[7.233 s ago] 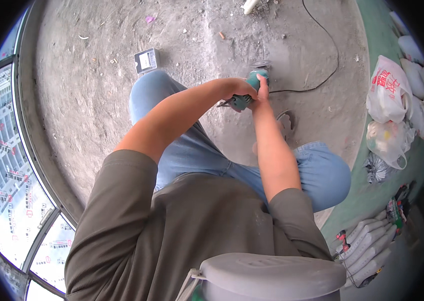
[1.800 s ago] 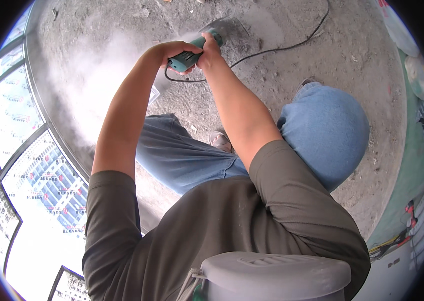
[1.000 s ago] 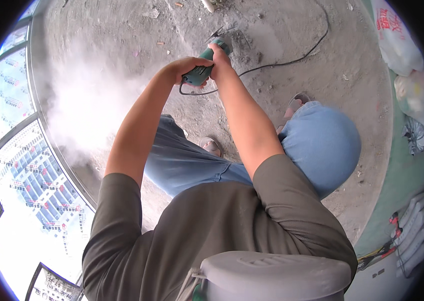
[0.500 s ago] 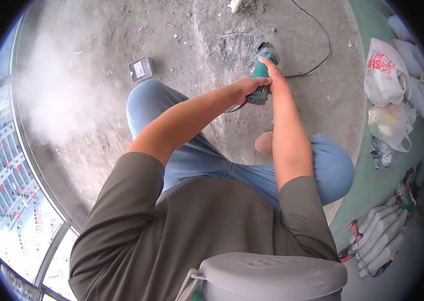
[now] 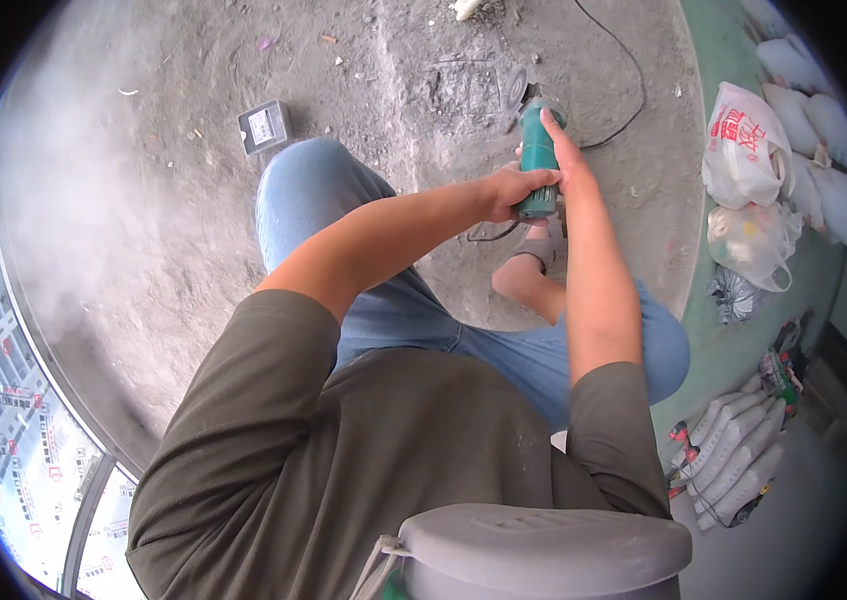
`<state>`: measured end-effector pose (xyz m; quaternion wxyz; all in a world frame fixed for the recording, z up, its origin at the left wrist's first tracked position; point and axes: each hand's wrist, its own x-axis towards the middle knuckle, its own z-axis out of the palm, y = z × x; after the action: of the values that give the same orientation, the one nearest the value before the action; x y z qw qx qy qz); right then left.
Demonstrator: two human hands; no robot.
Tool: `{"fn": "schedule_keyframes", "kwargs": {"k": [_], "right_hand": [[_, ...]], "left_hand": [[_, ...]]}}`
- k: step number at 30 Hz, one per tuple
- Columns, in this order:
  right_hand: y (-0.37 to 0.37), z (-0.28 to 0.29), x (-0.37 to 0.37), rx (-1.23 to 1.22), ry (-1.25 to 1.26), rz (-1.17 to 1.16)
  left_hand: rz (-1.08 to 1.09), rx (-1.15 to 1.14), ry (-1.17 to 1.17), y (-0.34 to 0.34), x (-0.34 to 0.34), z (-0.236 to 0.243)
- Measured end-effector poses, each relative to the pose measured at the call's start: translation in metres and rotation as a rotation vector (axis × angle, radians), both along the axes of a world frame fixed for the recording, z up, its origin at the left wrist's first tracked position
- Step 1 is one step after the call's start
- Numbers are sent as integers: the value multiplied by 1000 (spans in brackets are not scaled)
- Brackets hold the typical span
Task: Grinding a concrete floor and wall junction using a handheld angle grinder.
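Note:
A green angle grinder point(image 5: 539, 150) is gripped in both my hands over the dusty concrete floor. My left hand point(image 5: 511, 192) wraps its rear end, the thumb lying across the body. Along the grinder's right side my right hand point(image 5: 567, 155) closes round it, thumb stretched toward the head. The round disc point(image 5: 516, 88) shows edge-tilted at the far left of the head; whether it touches the floor I cannot tell. Just left of it lies a scored, roughly rectangular patch point(image 5: 468, 88) of broken concrete. A dark cord point(image 5: 493, 238) leaves the grinder's rear.
Beyond my left knee sits a small grey box point(image 5: 263, 127) with a white label. Pale dust point(image 5: 83, 190) hangs at the left, near the window point(image 5: 13, 420). Plastic bags point(image 5: 743, 150) and stacked white sacks point(image 5: 743, 450) line the right side. A cable point(image 5: 633, 115) curves across the floor.
My hands have drawn the grinder slightly nearer and to the right, and its disc is now turned more into view. The dust has spread and thinned at the left. The view has shifted a little.

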<state>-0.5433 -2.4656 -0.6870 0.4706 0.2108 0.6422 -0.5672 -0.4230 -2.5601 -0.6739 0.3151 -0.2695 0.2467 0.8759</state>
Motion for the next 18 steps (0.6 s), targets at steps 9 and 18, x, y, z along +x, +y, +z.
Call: {"fn": "schedule_keyframes", "kwargs": {"k": [9, 18], "right_hand": [[1, -5, -2, -8, -96, 16], [-1, -27, 25, 8, -131, -89]], "left_hand": [[54, 22, -1, 0, 3, -2], [-62, -213, -148, -8, 1, -7]]}}
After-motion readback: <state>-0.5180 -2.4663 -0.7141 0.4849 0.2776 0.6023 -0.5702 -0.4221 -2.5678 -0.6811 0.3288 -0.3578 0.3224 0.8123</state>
